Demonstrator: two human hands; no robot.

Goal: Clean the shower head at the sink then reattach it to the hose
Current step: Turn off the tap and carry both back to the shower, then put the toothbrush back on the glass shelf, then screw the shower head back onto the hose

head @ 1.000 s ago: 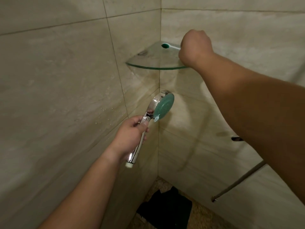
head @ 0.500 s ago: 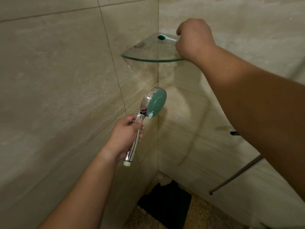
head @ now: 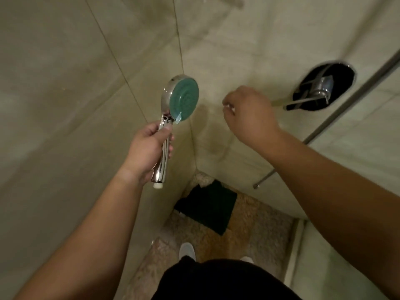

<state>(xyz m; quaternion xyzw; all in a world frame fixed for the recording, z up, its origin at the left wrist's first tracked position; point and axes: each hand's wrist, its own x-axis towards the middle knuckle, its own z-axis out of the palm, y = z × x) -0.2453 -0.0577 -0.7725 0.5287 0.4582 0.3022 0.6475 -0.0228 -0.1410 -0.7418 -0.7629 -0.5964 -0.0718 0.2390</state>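
- Your left hand (head: 149, 148) grips the handle of the shower head (head: 180, 100); the fingers wrap the chrome stem and the thumb lies along it just under the neck.
- The shower head stands nearly upright, teal face turned toward you and slightly right, its white-tipped end poking out below your palm. It is free of any hose.
- Your right hand (head: 249, 118) is raised level with the shower head and well to the right of it, back of the hand toward you, fingers (head: 229, 109) curled in. Something small and white shows at the fingertips, seemingly pinched there; it is too blurred to name.
- Both forearms reach forward and up from the bottom corners of the view.
- Behind the shower head, two beige tiled walls (head: 65, 83) meet in a corner that runs down to a pebbled floor (head: 255, 226).
- A dark cloth (head: 207, 204) lies on the floor in that corner, below the shower head.
- Far right of the shower head, a dark oval opening (head: 320, 87) in the wall holds chrome fittings, and a thin metal rod (head: 346, 100) slants down across that wall.
- No writing or brand can be read on anything.
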